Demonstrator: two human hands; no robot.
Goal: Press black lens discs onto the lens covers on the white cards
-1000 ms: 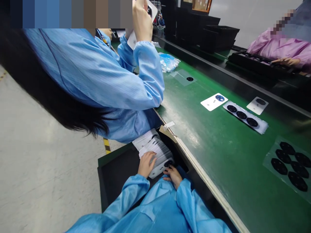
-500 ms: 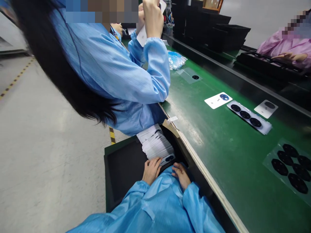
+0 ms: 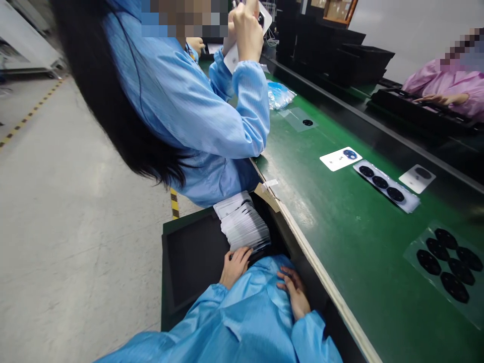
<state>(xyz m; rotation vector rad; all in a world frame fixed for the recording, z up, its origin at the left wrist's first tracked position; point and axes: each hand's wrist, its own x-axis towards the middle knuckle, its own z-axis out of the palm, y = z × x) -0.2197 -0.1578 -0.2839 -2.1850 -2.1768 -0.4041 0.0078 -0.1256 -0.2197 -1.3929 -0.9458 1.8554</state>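
Many white panels (image 3: 246,228); left hand (image 3: 236,267) alongside — grip unclear; right hand (image 3: 296,292) loosely spread.

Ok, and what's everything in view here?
Bench: one, green, right
Tray: one, black, left of bench
Stacked panels: many, white, in tray
Bright panel: one, white, on bench
Disc strip: one, three black discs, on bench
Shaded panel: one, pale, beside disc strip
Disc sheet: one, six visible black discs, near right
Clear sheet: one, far bench
Plastic bag: one, blue and clear, far bench
Boxes: several, black, background
Cardboard: one piece, brown, bench edge
Floor tape: several stretches, yellow and black, left
Nearest coworker: one, in blue, by bench
Far coworker: one, in pink, upper right
Left hand: one, bare, at stacked panels' near end
Right hand: one, bare, near bench edge
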